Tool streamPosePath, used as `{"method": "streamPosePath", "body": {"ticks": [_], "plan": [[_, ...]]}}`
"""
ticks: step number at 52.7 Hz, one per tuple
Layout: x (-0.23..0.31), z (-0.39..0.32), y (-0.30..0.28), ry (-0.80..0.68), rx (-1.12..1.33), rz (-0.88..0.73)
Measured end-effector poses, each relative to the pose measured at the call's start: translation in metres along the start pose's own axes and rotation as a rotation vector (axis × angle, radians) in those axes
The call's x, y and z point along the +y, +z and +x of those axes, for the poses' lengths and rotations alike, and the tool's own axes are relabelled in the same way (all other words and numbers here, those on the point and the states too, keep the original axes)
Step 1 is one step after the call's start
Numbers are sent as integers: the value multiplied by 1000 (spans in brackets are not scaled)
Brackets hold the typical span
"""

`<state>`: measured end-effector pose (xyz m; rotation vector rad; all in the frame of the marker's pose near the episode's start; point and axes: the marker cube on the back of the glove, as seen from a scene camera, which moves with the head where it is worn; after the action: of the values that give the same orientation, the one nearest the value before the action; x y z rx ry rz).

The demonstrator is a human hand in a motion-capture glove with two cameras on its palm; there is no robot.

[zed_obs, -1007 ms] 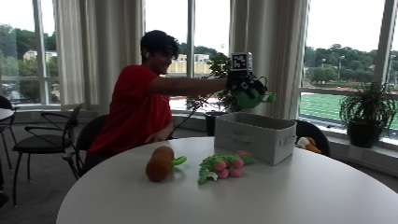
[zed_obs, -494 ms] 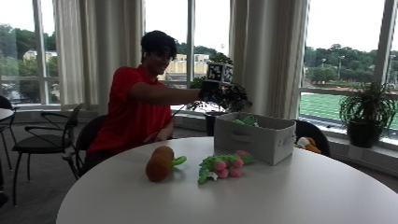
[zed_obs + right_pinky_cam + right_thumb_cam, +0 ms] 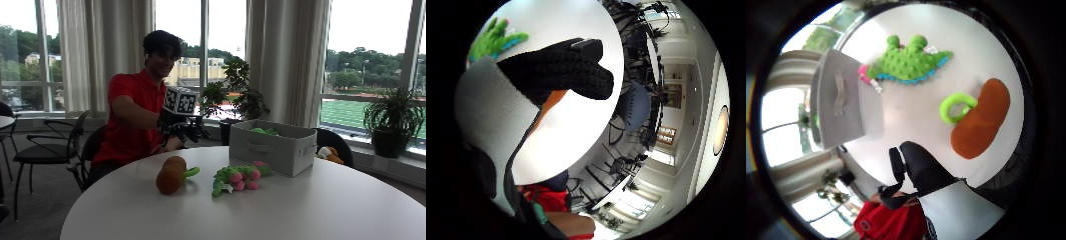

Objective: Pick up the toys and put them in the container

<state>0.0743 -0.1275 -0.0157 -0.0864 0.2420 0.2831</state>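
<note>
My gloved right hand [image 3: 185, 131] hangs in the air above the table's far left edge, fingers spread and holding nothing. Below and in front of it lies an orange-brown plush toy [image 3: 171, 174] with a green loop [image 3: 957, 108]. A green dinosaur plush with pink spots [image 3: 237, 178] lies beside it, next to the grey fabric container [image 3: 271, 147]. A green toy [image 3: 263, 131] shows inside the container. Both palm views look down on the table from above; the orange toy [image 3: 981, 119] and the green dinosaur [image 3: 910, 64] lie apart from my gloved fingers [image 3: 918, 167].
The round white table [image 3: 333, 210] has free room at the front and right. An orange and white plush [image 3: 328, 154] sits behind the container on a chair. Chairs [image 3: 46, 150] stand at the left, potted plants [image 3: 393, 120] along the windows.
My hand, which held a green toy over the container a second ago, has let it go there and swung left and down to the table's far left edge.
</note>
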Motion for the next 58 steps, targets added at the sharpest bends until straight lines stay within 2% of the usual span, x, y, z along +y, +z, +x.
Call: {"method": "streamPosePath", "body": {"ticks": [3, 7, 16, 30, 46, 58], "plan": [[2, 12, 11, -51, -2, -28], [17, 15, 29, -42, -7, -59], [12, 22, 61, 24, 56, -104], [-4, 12, 102, 33, -57, -240], [-12, -11, 113, 100, -46, -324], [-13, -17, 114, 117, -69, -236]]}}
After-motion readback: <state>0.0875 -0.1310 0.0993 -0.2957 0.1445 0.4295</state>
